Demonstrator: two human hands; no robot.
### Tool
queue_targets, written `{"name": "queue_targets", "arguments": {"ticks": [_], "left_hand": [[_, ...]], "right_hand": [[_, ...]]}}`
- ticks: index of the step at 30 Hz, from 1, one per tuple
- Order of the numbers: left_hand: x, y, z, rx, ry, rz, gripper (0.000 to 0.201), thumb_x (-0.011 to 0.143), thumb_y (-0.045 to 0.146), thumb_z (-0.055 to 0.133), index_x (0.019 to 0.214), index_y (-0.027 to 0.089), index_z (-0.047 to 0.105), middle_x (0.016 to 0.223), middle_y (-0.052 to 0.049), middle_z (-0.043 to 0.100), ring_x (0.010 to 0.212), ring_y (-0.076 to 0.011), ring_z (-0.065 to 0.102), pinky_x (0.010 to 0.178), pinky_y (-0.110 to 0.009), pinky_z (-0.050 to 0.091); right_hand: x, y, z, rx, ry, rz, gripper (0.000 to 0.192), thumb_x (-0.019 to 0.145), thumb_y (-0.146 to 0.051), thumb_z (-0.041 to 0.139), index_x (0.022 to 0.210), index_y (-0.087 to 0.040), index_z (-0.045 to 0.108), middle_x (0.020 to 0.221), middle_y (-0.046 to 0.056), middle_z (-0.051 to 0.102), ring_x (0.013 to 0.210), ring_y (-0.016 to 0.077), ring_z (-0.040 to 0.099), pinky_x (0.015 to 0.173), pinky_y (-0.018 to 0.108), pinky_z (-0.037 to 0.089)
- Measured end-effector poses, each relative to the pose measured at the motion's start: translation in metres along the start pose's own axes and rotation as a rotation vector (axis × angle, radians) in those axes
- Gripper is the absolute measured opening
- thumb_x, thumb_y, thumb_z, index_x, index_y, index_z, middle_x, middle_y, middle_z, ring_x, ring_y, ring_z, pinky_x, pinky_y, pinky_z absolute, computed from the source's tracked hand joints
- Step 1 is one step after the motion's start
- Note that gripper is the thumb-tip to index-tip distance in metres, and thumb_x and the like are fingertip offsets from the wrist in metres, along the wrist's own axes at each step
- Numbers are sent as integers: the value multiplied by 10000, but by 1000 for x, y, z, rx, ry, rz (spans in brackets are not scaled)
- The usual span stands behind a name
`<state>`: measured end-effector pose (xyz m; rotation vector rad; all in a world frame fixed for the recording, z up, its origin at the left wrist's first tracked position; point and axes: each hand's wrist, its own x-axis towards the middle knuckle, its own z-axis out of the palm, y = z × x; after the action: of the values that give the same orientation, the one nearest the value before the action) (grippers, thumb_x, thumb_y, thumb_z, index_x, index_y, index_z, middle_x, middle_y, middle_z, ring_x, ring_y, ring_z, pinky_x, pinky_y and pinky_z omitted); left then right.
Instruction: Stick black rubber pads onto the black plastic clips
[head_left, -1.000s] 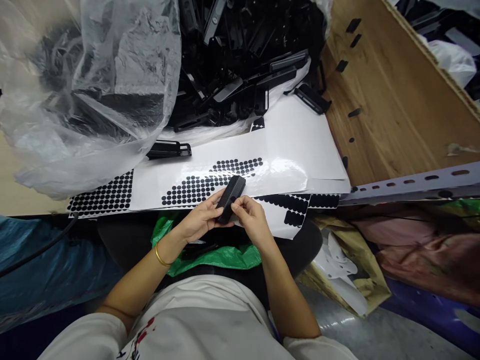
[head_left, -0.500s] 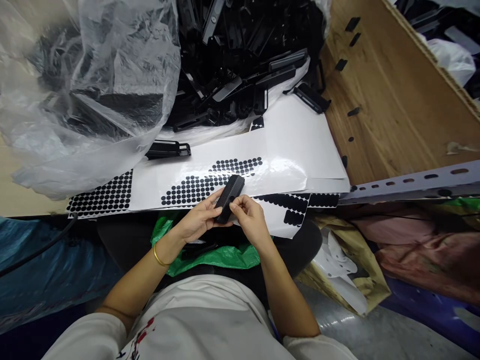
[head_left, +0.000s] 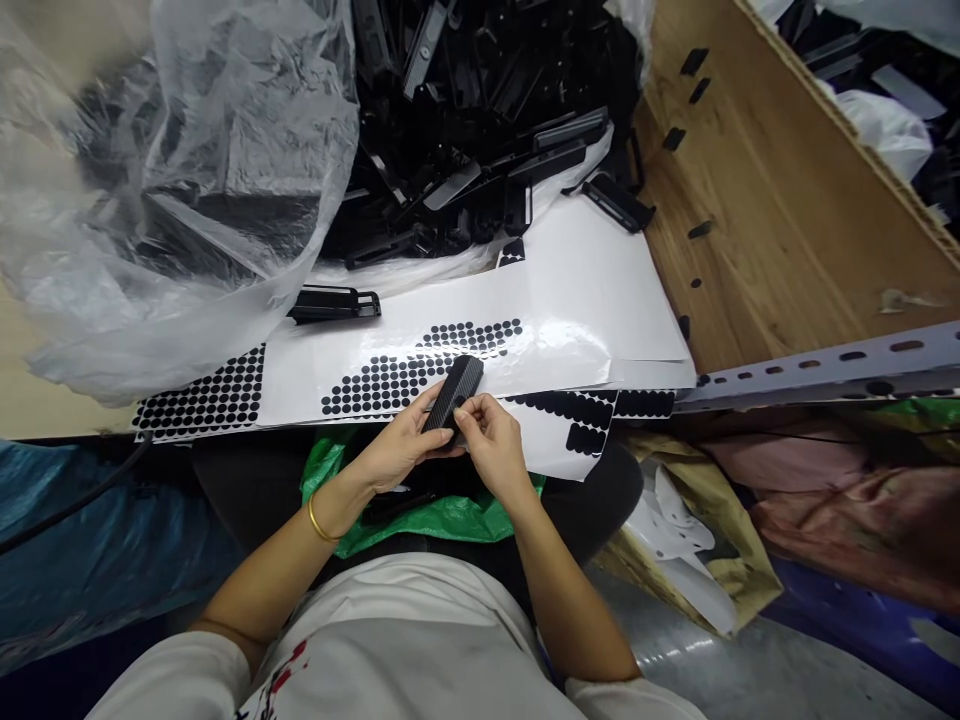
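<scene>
The textured black part (head_left: 457, 390) could slip or turn if the right hand (head_left: 493, 442) pushes against its lower edge harder than the left hand (head_left: 399, 444) steadies it. The left grip grasps its lower half, between the hands (upper end jutting free); whether the right one pinches anything cannot be told.

Black part (head_left: 457, 386) — underside hidden
</scene>
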<state>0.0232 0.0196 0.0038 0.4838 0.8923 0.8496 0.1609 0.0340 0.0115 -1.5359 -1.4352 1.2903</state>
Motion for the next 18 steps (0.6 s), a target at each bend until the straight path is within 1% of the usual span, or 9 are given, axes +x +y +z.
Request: {"name": "queue_targets", "arguments": {"ticks": [5,8,10,12,13,14,15,16,18], "left_hand": [[1,-2,2,5,37,20,682,728,109,655,1353,292,452,1174,-46,614,1040,-200,569,865,-325,504],[-3,-2,-3,43,7,18,648,741,128,650,1339,290,463,1147,-50,629,1010,-202,591,843,-328,509],[-10,1,-11,160,-75,5,630,751,155,659,1337,284,468,1108,-55,648,995,-208,603,847,-340,503],[-18,8,-21,348,-162,-8,569,748,196,681,1292,261,528,1090,-64,661,1007,-221,601,875,-351,484],[-21,13,-26,441,-177,2,513,745,222,689,1245,246,575,1100,-72,660,1022,-231,596,888,-355,474],[-23,20,-31,517,-160,30,451,747,253,689,1192,233,616,1120,-80,656,1036,-242,590,895,-363,467],[-23,27,-37,580,-100,84,399,751,285,683,1144,225,644,1140,-86,648,1046,-252,585,898,-373,463],[-22,36,-43,647,8,167,369,757,314,672,1114,221,655,1154,-89,641,1051,-260,580,897,-387,459],[-13,54,-57,845,325,383,366,778,345,637,1123,222,637,1168,-91,631,1076,-277,556,909,-426,439]], "right_hand": [[-4,2,8,-185,44,-83,103,809,-259,467,712,-230,444,695,8,549,646,169,528,605,295,414],[-6,3,6,-236,135,-128,20,821,-244,452,833,-230,444,758,16,556,678,177,542,632,308,412],[-5,2,-2,-190,235,-154,76,836,-255,451,904,-232,429,751,5,539,653,166,527,624,302,410],[-2,-1,-12,-139,322,-189,95,844,-281,469,914,-236,422,724,-8,513,627,154,500,610,293,405],[-1,-2,-17,-125,348,-208,98,844,-290,483,902,-237,425,718,-10,504,620,150,487,604,289,402],[0,-4,-20,-121,358,-226,94,843,-293,493,885,-238,430,718,-10,502,617,146,475,599,285,399],[1,-5,-23,-125,349,-240,85,841,-291,500,862,-238,437,720,-8,503,614,142,465,594,283,396],[2,-5,-23,-132,323,-249,76,840,-285,501,838,-237,442,723,-6,507,610,139,459,589,280,393],[4,-6,-18,-148,219,-252,66,841,-268,492,803,-233,450,734,-1,525,610,136,462,582,276,390]]}}
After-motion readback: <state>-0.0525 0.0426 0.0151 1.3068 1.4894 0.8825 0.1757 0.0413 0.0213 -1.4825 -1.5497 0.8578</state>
